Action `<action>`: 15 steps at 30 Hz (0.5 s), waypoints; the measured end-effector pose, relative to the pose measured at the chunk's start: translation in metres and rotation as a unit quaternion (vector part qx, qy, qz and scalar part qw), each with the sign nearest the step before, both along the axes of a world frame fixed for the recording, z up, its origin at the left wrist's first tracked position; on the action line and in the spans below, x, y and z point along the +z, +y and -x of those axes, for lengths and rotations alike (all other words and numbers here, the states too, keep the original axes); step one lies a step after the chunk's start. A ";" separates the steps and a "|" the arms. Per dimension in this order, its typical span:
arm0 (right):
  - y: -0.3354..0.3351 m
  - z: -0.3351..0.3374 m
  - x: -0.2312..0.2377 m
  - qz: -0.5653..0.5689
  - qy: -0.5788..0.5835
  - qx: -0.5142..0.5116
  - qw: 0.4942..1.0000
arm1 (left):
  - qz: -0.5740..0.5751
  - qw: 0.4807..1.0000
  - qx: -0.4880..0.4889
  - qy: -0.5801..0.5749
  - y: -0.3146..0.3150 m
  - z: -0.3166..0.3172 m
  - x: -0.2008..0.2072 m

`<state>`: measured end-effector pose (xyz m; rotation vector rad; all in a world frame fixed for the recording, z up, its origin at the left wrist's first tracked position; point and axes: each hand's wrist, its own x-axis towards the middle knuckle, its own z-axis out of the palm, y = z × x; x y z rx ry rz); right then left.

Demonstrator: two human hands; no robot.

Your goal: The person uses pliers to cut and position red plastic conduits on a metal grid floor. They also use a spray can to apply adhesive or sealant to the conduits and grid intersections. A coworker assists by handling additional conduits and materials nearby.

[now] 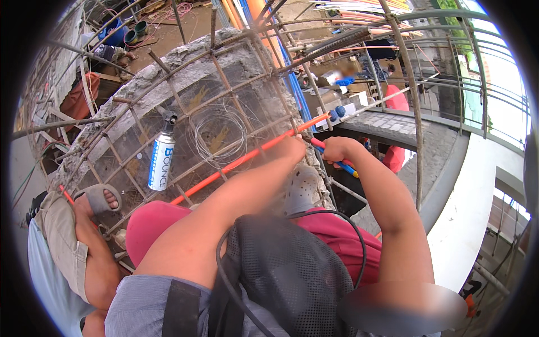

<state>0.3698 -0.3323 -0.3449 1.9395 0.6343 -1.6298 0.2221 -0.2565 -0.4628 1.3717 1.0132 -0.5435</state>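
My left hand (293, 148) is closed beside a long orange pipe (252, 154), right under its edge; whatever its fingers pinch is hidden. The pipe runs diagonally over a rusty rebar grid (224, 84) and has blue fittings (337, 113) at its far end. Just to the right, my right hand (341, 150) grips a hand tool (318, 143) with red and blue parts and a yellow tip; its exact kind cannot be made out. A coil of thin wire (219, 135) lies on the grid, left of my hands. Near it a white-and-blue spray can (161, 160) lies across the bars.
Upright rebar rods (412, 112) stand at right. A dark opening (356, 194) lies below my right hand, beside a concrete beam (438, 174). Another person's sandalled foot (101, 199) is at left. Blue conduits (296, 90) and buckets (115, 33) appear farther off.
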 end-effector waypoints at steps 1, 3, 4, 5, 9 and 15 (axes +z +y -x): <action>0.000 0.003 0.002 -0.004 -0.019 -0.013 1.000 | 0.043 0.999 0.012 0.011 -0.002 0.000 -0.007; 0.005 0.007 0.007 -0.007 -0.048 -0.015 0.999 | 0.114 0.991 0.067 0.025 -0.005 0.000 -0.022; 0.008 0.008 0.012 0.012 -0.053 -0.027 0.998 | 0.102 0.991 0.085 -0.007 -0.008 0.002 -0.027; 0.013 0.009 0.017 0.031 -0.057 -0.040 0.997 | 0.086 0.990 0.105 -0.027 -0.012 0.006 -0.031; 0.032 0.006 0.038 0.058 -0.078 -0.058 0.994 | 0.119 0.980 0.131 -0.092 -0.011 0.017 -0.040; 0.055 0.012 0.052 0.093 -0.059 -0.027 0.994 | 0.137 0.977 0.119 -0.112 -0.007 0.016 -0.045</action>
